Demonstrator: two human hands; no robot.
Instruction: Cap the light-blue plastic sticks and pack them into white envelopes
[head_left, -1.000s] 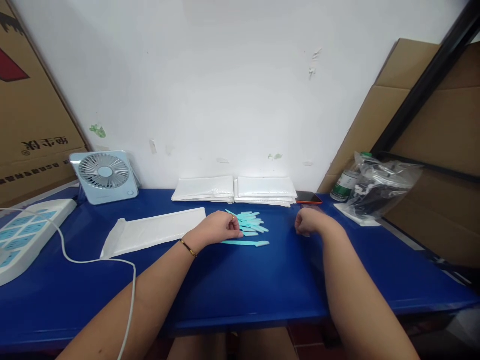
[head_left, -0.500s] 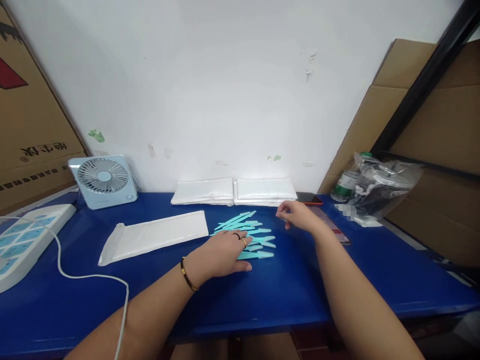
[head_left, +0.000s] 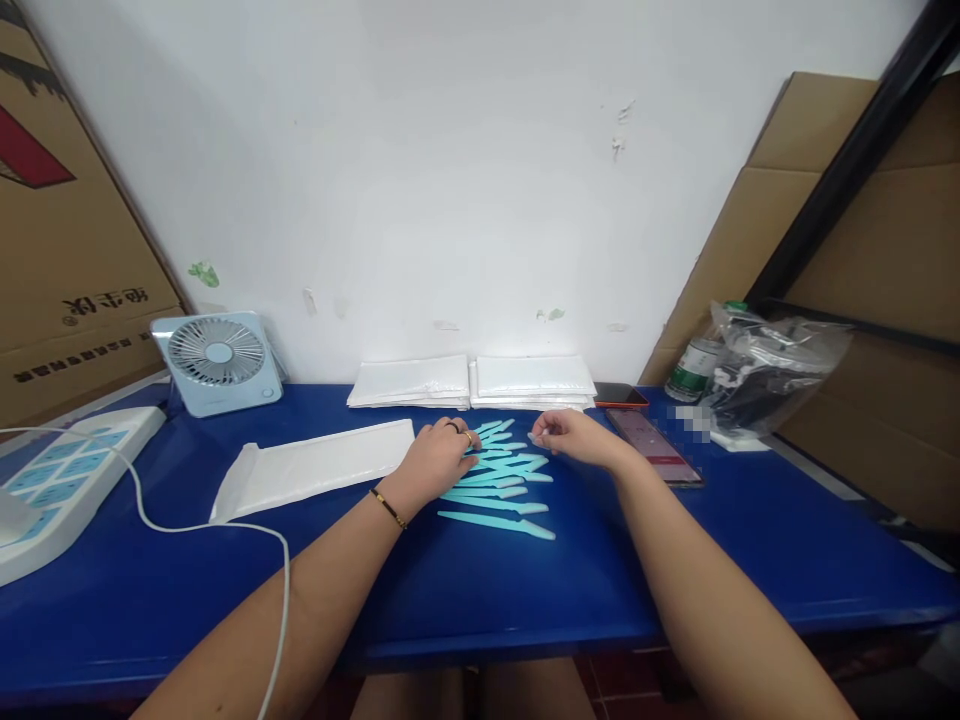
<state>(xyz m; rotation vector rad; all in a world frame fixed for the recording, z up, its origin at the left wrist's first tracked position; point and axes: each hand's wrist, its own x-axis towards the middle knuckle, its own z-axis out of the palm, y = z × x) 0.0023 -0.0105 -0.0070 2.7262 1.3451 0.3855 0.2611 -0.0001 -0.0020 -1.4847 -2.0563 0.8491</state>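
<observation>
Several turquoise eyebrow razors (head_left: pixel 495 490) lie fanned out on the blue table, their paler blade ends pointing right. My left hand (head_left: pixel 441 455), with rings and a bracelet, rests over the handle ends at the upper left of the pile. Its fingers are apart and slightly bent on the razors, and their tips partly hide some handles. Just right of the blade ends, my right hand (head_left: pixel 574 438) is closed in a pinch. A small translucent piece (head_left: pixel 534 438) shows at its fingertips; its kind is too small to make out. One razor lies apart at the near side.
A long white padded pouch (head_left: pixel 315 468) lies left of the razors. Two stacks of white packets (head_left: pixel 409 380) sit against the wall. Phones (head_left: pixel 656 450), a bottle (head_left: pixel 694 370) and a clear bag (head_left: pixel 780 370) are at right. A fan (head_left: pixel 217 365), power strip (head_left: pixel 90 480) and cable occupy the left.
My left hand has shifted up and left, uncovering more razors, which now lie more spread out toward me. My right hand has moved slightly left and down, with a small translucent piece visible in its pinch.
</observation>
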